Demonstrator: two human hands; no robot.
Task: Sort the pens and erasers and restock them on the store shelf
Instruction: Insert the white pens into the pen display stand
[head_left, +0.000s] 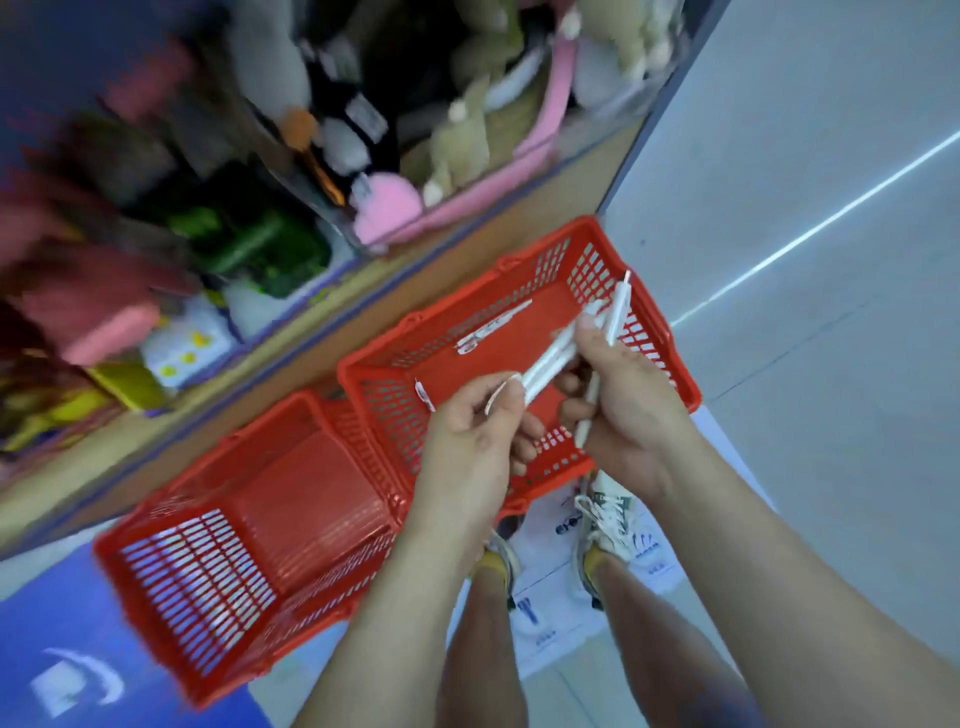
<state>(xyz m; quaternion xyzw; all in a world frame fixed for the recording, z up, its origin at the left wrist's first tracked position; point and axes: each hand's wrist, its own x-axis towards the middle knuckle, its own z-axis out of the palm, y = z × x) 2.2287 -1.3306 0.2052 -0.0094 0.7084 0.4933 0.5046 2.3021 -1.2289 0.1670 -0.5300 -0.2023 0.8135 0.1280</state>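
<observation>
Over on the left, the store shelf (322, 332) is one smear of blurred goods, so I cannot make out a pen slot, and no erasers show anywhere. Below it on the floor sits the left red basket (197, 597), with the right red basket (524, 270) hard against it. Two loose pens (493, 325) lie on the right basket's floor, easy to miss if the hands head for the shelf now.

Now the left hand (467, 431): thumb and fingers pinch the near end of a bundle of white pens (545, 364), held above the right basket. That is a thin grip on smooth round barrels. One twist and they could fan out and drop.

The bundle's far end runs under the thumb of the right hand (623, 405), which also curls round a long white pen (615, 317). Its tip reaches out to the basket's far wall. That hand is doing two jobs. If it loosens to sort the bundle, the long pen could slide free, and from there I'd say it may land outside the basket on the tiles, near the shoes (608, 514).

And with the shelf this blurred, the head looks to be moving; a reach made now risks the wrong compartment.
</observation>
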